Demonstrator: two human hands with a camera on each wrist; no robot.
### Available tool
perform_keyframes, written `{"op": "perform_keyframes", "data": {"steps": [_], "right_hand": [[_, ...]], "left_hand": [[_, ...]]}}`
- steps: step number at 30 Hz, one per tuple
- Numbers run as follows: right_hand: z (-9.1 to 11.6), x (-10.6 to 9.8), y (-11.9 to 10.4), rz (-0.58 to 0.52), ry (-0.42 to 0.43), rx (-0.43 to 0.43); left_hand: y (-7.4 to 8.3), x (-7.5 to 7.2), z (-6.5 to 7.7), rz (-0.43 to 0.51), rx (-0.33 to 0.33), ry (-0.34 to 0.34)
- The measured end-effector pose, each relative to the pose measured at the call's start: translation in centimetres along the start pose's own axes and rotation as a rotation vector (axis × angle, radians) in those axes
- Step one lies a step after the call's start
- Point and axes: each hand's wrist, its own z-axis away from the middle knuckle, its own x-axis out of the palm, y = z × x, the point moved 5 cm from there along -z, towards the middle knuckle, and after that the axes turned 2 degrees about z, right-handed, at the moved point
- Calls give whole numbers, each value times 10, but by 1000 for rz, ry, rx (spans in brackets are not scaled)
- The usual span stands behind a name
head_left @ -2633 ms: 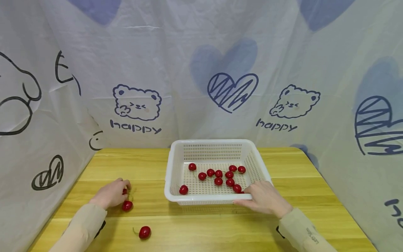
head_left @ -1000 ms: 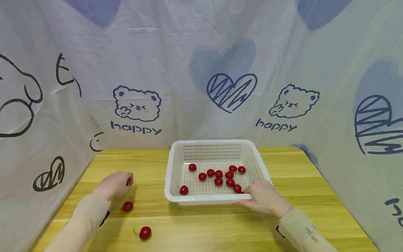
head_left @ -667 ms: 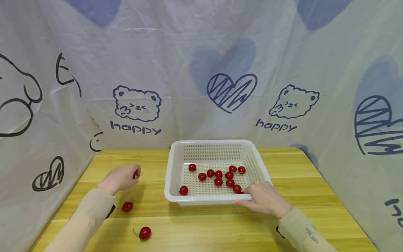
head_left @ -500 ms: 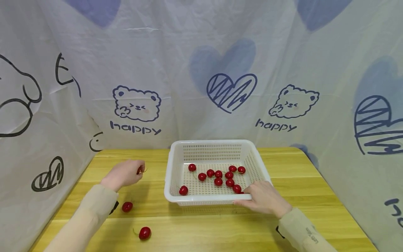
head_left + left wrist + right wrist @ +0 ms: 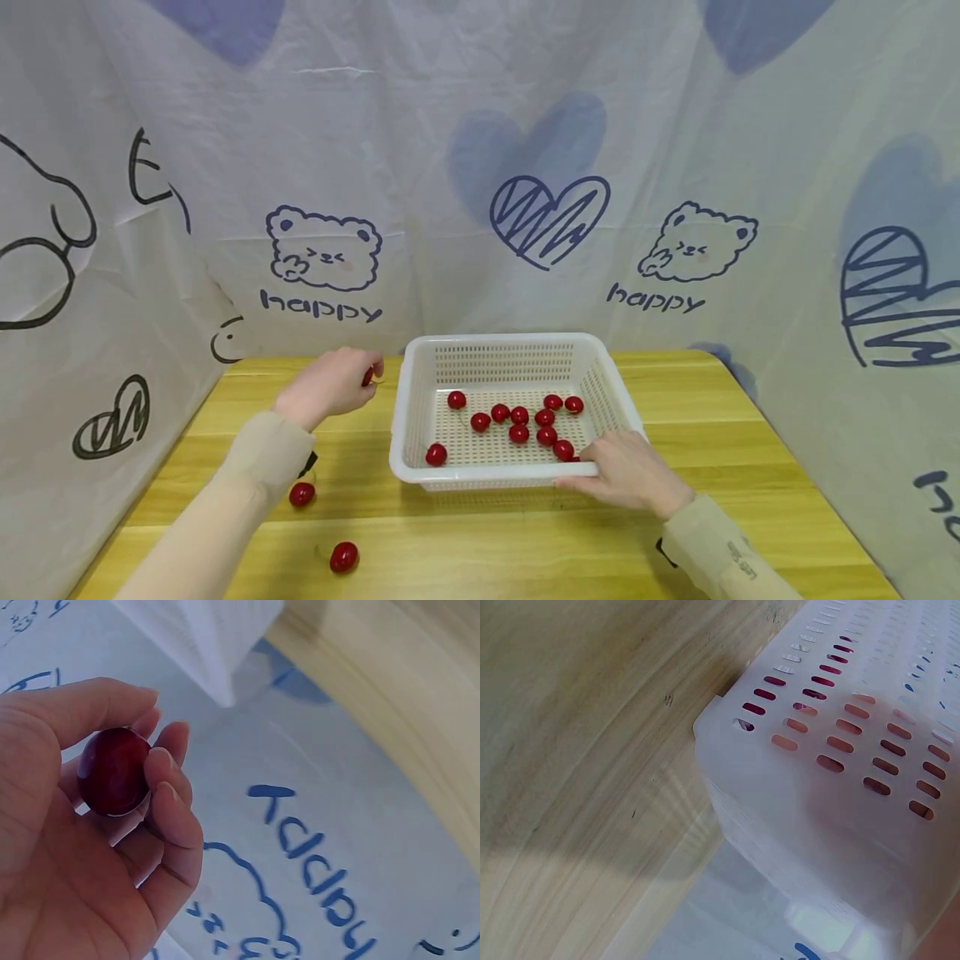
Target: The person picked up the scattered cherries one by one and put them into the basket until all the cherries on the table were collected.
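Note:
My left hand point(image 5: 333, 385) holds a dark red cherry point(image 5: 114, 771) in its curled fingers, raised above the table just left of the white plastic basket point(image 5: 495, 473). Part of a thin stem shows beside that cherry in the head view. At the basket's near right corner, my right hand point(image 5: 630, 471) grips the rim, with the thumb outside and the fingers over the inner side. Several red cherries point(image 5: 518, 433) lie spread over the basket's slotted floor. On the table to the left rest two more cherries, one point(image 5: 302, 494) below my left wrist and another point(image 5: 344, 557) nearer the front.
The yellow wood-grain table point(image 5: 480, 550) carries everything. A pale printed cloth point(image 5: 450, 275) with hearts and bears hangs behind it and at both sides. The basket stands near the table's back edge.
My left hand has picked a cherry off the table at the left and carried it up and right, close to the basket's left rim. The right hand stays on the rim.

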Motion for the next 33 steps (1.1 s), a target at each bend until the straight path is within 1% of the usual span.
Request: {"op": "perform_keyframes", "data": {"steps": [5,12,14,17,25,33], "right_hand": [[1,0,0,4,-4,0],[2,0,-1,2,9,-10],[2,0,-1,1,12,-11],[1,0,-1,5,10,-9],[1,0,-1,2,-1,-4],[0,-2,-1,6,13,-12]], "left_hand": [[18,-6,-12,-3,27,29],[43,-10,-28,-40,99,38],[49,-9,-32,-48,107,39],[56,-7,-40,-60,112,31],[71,6,-57,-54,118,-17],[85,18,-69,-64,136,-36]]}}
